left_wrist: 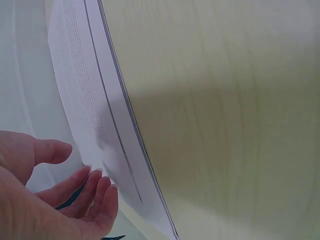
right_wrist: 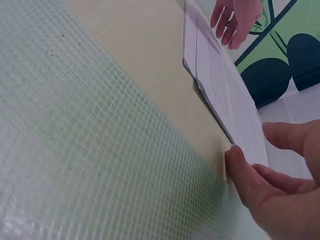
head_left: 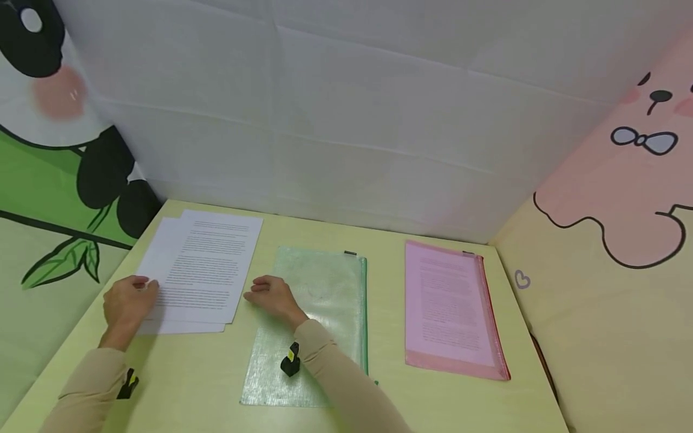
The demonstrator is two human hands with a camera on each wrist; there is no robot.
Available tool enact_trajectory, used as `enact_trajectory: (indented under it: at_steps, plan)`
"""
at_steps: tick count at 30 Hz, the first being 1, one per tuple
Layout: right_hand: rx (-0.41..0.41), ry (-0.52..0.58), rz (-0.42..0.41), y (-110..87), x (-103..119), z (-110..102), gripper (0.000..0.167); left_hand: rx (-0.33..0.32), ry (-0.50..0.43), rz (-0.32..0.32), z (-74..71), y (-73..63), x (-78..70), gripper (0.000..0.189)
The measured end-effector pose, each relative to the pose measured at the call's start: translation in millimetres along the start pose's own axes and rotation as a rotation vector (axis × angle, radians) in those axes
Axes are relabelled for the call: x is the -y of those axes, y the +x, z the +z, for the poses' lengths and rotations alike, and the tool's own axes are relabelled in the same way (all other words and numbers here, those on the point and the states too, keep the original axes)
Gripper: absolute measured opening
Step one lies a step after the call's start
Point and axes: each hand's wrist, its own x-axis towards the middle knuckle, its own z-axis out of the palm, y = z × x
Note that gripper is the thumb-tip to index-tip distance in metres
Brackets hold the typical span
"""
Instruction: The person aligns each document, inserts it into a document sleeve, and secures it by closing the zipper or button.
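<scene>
A stack of printed paper sheets lies at the left of the table, its top sheet shifted up and right over the ones beneath. My left hand is at the stack's left edge, thumb apart from loosely bent fingers and nothing between them. Just off the right edge of the papers, my right hand hovers over the upper left of a green mesh zipper pouch. Its thumb and fingers are parted around empty space beside the sheets. The forearm covers part of the pouch.
A pink zipper pouch with a printed page inside lies on the right of the pale yellow table. A white sheet wall rises behind the table, with cartoon-printed cloths on both sides.
</scene>
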Motion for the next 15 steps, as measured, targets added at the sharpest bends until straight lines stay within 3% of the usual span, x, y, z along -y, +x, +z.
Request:
enact_trajectory:
  at_steps: [7, 15]
  plan:
    - [0.014, 0.088, 0.028, -1.2, 3, 9, 0.048, 0.018, 0.000, -0.025, -0.8, 4.0, 7.6, 0.051]
    - [-0.016, 0.178, 0.079, 0.1, 4, 20, 0.049, 0.009, 0.011, 0.008, -2.2, 6.5, 12.4, 0.047]
